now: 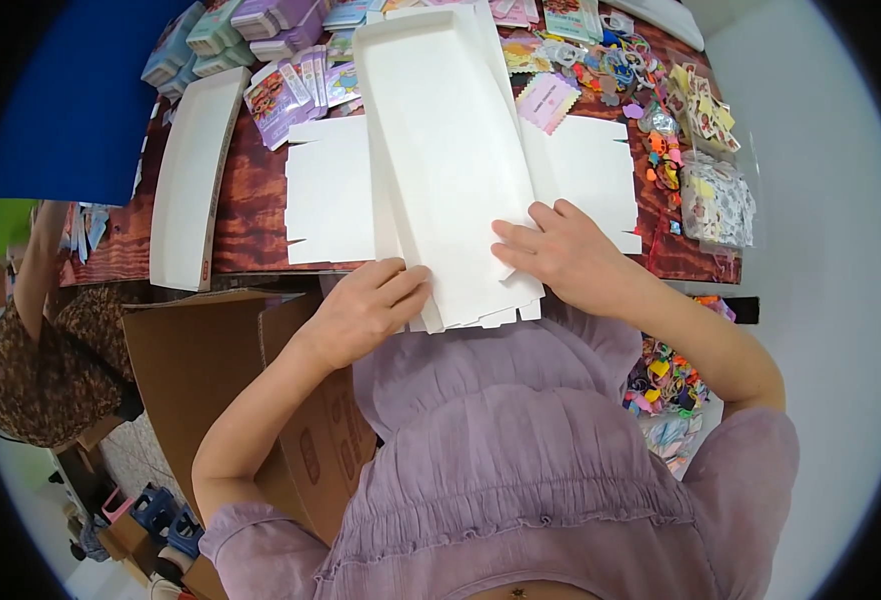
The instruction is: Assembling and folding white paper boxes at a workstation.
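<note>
A long white cardboard tray (451,140), its far end and sides raised, lies lengthwise in front of me, with its near end jutting past the table edge toward my body. Notched tabs show at that unfolded near end. My left hand (371,308) is closed on the near left edge, fingers curled over the side wall. On the right side wall, my right hand (561,255) grips the cardboard near a small folded flap, thumb side hidden. Beneath the tray, a flat white cardboard blank (331,190) spreads out to both sides.
A finished-looking white tray (193,180) stands at left on the red wood-patterned table (251,215). Purple and green packs (261,25) and cards (286,95) lie behind. Colourful small trinkets (651,110) and clear bags (718,200) sit right. Another person's arm (39,260) shows left, above an open carton (201,370).
</note>
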`<state>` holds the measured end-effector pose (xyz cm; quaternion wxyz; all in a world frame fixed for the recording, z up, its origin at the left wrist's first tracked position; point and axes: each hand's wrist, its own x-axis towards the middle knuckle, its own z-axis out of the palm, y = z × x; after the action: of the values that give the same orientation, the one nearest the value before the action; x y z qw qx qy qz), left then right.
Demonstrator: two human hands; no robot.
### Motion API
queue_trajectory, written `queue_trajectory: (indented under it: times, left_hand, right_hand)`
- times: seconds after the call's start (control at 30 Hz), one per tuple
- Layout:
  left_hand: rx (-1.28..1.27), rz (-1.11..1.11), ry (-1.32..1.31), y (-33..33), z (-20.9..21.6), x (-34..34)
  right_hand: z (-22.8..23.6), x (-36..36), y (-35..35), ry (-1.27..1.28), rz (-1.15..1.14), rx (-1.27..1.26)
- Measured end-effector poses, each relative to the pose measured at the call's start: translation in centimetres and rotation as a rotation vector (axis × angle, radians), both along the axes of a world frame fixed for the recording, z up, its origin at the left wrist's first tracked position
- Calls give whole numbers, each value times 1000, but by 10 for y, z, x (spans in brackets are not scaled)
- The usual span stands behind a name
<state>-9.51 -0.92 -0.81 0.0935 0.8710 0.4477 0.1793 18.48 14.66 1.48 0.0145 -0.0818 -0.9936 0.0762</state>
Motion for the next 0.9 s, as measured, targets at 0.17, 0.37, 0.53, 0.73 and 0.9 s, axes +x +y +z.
queue_trajectory:
  times: [0.17, 0.37, 0.53, 0.73, 0.9]
  left_hand:
    - [-26, 7, -7, 1, 0, -3]
    - [-59, 99, -224, 1, -6, -3]
    - [11, -3, -8, -1, -1, -2]
    - [56, -30, -3, -5, -3, -1]
    - [66, 64, -120, -7, -7, -1]
  right_hand:
    - [0, -1, -2, -16, 6, 35]
    - [2, 0, -3, 17, 18, 33]
    - [7, -16, -17, 58, 151, 100]
    - [-2, -22, -21, -17, 163, -11]
    - [-2, -24, -21, -14, 155, -46]
